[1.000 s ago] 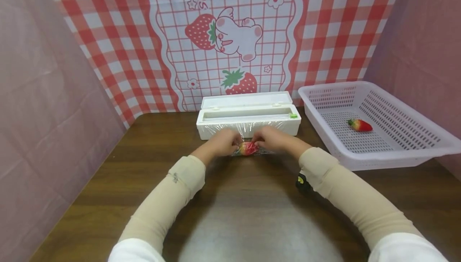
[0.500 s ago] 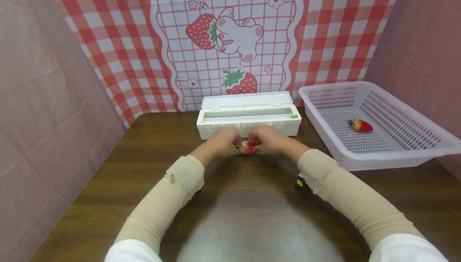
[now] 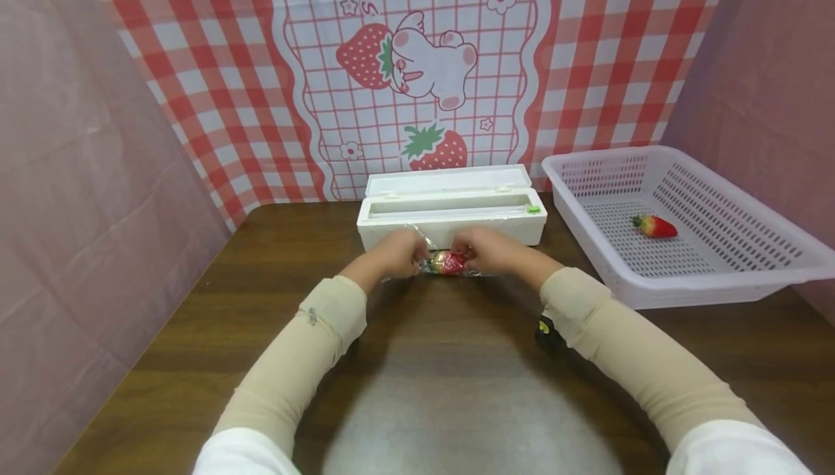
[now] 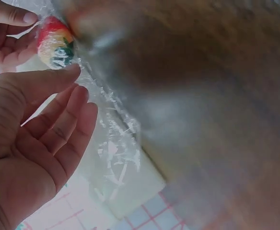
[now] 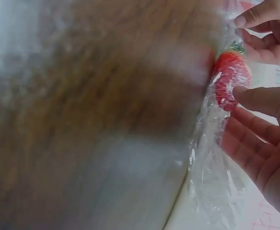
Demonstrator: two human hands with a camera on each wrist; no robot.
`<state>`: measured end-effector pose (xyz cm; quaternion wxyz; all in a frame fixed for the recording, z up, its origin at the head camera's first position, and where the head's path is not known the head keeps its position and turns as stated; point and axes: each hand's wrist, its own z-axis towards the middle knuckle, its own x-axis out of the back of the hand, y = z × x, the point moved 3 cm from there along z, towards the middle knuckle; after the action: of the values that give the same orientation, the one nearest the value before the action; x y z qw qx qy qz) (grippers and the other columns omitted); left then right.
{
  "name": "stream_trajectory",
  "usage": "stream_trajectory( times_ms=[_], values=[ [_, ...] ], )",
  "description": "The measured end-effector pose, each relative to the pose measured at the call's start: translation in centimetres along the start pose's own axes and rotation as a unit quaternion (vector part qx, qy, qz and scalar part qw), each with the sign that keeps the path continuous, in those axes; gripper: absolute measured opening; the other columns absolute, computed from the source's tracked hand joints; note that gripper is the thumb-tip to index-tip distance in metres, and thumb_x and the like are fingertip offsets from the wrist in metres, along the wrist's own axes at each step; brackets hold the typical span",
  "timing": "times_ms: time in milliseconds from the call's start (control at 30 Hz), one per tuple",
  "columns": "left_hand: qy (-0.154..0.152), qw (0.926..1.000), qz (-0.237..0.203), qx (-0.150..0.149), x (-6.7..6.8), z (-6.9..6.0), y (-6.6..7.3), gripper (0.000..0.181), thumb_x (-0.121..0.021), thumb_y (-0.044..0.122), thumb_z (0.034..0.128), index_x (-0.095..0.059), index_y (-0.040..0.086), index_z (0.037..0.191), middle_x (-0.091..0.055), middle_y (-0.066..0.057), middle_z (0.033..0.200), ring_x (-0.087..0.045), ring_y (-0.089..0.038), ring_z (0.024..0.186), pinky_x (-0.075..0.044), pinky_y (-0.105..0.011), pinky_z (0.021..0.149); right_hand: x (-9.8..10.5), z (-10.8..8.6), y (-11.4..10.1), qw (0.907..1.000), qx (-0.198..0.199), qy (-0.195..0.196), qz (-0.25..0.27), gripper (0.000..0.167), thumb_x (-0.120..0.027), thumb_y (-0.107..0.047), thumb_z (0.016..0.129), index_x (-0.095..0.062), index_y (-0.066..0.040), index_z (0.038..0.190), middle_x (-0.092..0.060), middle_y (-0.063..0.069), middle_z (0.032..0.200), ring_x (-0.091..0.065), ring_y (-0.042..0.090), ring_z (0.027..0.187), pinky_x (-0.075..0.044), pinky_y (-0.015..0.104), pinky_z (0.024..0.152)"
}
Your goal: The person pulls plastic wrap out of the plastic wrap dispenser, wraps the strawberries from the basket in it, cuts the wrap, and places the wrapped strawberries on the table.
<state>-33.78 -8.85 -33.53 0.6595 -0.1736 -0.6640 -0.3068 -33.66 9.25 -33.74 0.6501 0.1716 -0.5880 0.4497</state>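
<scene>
A red strawberry [image 3: 446, 263] with a pale yellow top and green leaves lies wrapped in clear cling film [image 4: 115, 143], just in front of a long white box. On its red tip end my right hand [image 3: 492, 249] pinches it, thumb [image 5: 248, 98] on the near side and fingers behind. My left hand [image 3: 393, 252] is at the leafy end, its thumb and forefinger close together at the film. Film spreads past both hands along the front of the white dispenser box [image 3: 450, 231], whose lid stands raised; a roll lies inside.
To the right stands a white perforated basket [image 3: 711, 283] holding another strawberry [image 3: 655, 226]. A green slider [image 3: 533, 209] sits at the box's right end. Behind the wooden table [image 3: 450, 388] hangs a red-checked cloth [image 3: 607, 62].
My left hand has shifted slightly left, away from the strawberry. The strawberry has turned a little and sits slightly nearer the box. The film on the box front looks less stretched.
</scene>
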Motion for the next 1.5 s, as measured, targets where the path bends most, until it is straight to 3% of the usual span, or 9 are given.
stream_trajectory(
  times_ms=[100, 200, 367, 467, 700, 900, 1100, 1233, 1500],
  values=[
    [-0.004, 1.0000, 0.006, 0.002, 0.5, 0.2, 0.3, 0.026, -0.075, -0.002, 0.0710, -0.074, 0.004, 0.096, -0.070, -0.006, 0.088, -0.063, -0.019, 0.082, -0.052, -0.028, 0.075, 1.0, -0.8, 0.3, 0.9991, -0.024, 0.035, -0.009, 0.018, -0.071, 0.006, 0.075, -0.066, 0.003, 0.092, -0.067, 0.013, 0.088, -0.063, 0.028, 0.081, -0.054, 0.042, 0.075],
    [-0.003, 1.0000, -0.001, 0.009, 1.3, 0.6, 0.8, 0.027, -0.074, -0.001, 0.0725, -0.074, 0.003, 0.100, -0.072, -0.007, 0.094, -0.065, -0.021, 0.085, -0.053, -0.030, 0.078, 2.3, -1.8, 0.8, 0.9902, -0.067, 0.116, -0.038, 0.019, -0.074, 0.001, 0.077, -0.067, 0.004, 0.094, -0.067, 0.016, 0.092, -0.063, 0.032, 0.086, -0.052, 0.046, 0.080],
    [0.002, 0.9995, -0.022, 0.024, 2.4, 1.2, 1.8, 0.032, -0.073, 0.000, 0.0770, -0.073, 0.004, 0.108, -0.071, -0.007, 0.105, -0.065, -0.020, 0.090, -0.053, -0.031, 0.082, 3.9, -3.7, 2.0, 0.9423, -0.151, 0.285, -0.091, 0.029, -0.079, -0.006, 0.074, -0.065, 0.006, 0.097, -0.062, 0.025, 0.101, -0.054, 0.042, 0.099, -0.041, 0.052, 0.092],
    [0.002, 0.9992, -0.027, 0.029, 2.7, 1.7, 2.4, 0.032, -0.074, 0.002, 0.0789, -0.072, 0.005, 0.111, -0.071, -0.008, 0.107, -0.065, -0.020, 0.092, -0.053, -0.031, 0.083, 4.0, -4.6, 3.0, 0.9196, -0.199, 0.328, -0.085, 0.039, -0.079, -0.008, 0.075, -0.062, 0.010, 0.105, -0.056, 0.030, 0.112, -0.048, 0.046, 0.108, -0.036, 0.054, 0.097],
    [0.012, 0.9983, -0.047, 0.031, 3.0, 3.1, 3.6, 0.031, -0.075, 0.007, 0.0813, -0.071, 0.006, 0.112, -0.070, -0.007, 0.109, -0.064, -0.019, 0.094, -0.052, -0.031, 0.086, 2.8, -5.9, 7.2, 0.9123, -0.304, 0.273, 0.032, 0.064, -0.062, -0.013, 0.090, -0.034, 0.019, 0.138, -0.037, 0.040, 0.136, -0.033, 0.051, 0.129, -0.024, 0.055, 0.111],
    [0.017, 0.9994, -0.029, -0.002, 3.6, 5.0, 4.9, 0.028, -0.075, 0.009, 0.0827, -0.072, 0.005, 0.110, -0.071, -0.007, 0.107, -0.066, -0.018, 0.092, -0.051, -0.028, 0.087, 2.1, -7.1, 9.6, 0.9045, -0.303, 0.248, 0.168, 0.063, -0.057, -0.012, 0.097, -0.026, 0.013, 0.145, -0.032, 0.035, 0.146, -0.030, 0.046, 0.136, -0.022, 0.053, 0.114],
    [0.031, 0.9993, -0.004, -0.020, 4.2, 8.0, 6.8, 0.028, -0.076, 0.012, 0.0824, -0.072, 0.008, 0.110, -0.071, -0.005, 0.105, -0.064, -0.017, 0.096, -0.048, -0.026, 0.089, 2.7, -7.7, 9.6, 0.9082, -0.283, 0.264, 0.160, 0.054, -0.064, -0.011, 0.094, -0.043, 0.009, 0.139, -0.050, 0.032, 0.132, -0.052, 0.037, 0.108, -0.048, 0.042, 0.088],
    [0.038, 0.9990, 0.006, -0.024, 4.3, 10.4, 8.6, 0.028, -0.075, 0.013, 0.0830, -0.073, 0.009, 0.111, -0.071, -0.004, 0.105, -0.062, -0.016, 0.099, -0.047, -0.024, 0.091, 2.9, -7.8, 9.4, 0.9087, -0.278, 0.267, 0.160, 0.050, -0.067, -0.010, 0.092, -0.049, 0.008, 0.135, -0.058, 0.031, 0.117, -0.056, 0.027, 0.087, -0.047, 0.022, 0.064],
    [0.052, 0.9967, 0.061, -0.010, 3.3, 14.5, 11.8, 0.022, -0.070, 0.010, 0.0842, -0.075, 0.011, 0.106, -0.071, 0.000, 0.101, -0.062, -0.014, 0.095, -0.047, -0.022, 0.086, 3.0, -7.9, 9.3, 0.9058, -0.285, 0.286, 0.129, 0.042, -0.071, -0.011, 0.088, -0.059, 0.008, 0.124, -0.064, 0.027, 0.107, -0.057, 0.029, 0.089, -0.046, 0.029, 0.072]
  ],
)
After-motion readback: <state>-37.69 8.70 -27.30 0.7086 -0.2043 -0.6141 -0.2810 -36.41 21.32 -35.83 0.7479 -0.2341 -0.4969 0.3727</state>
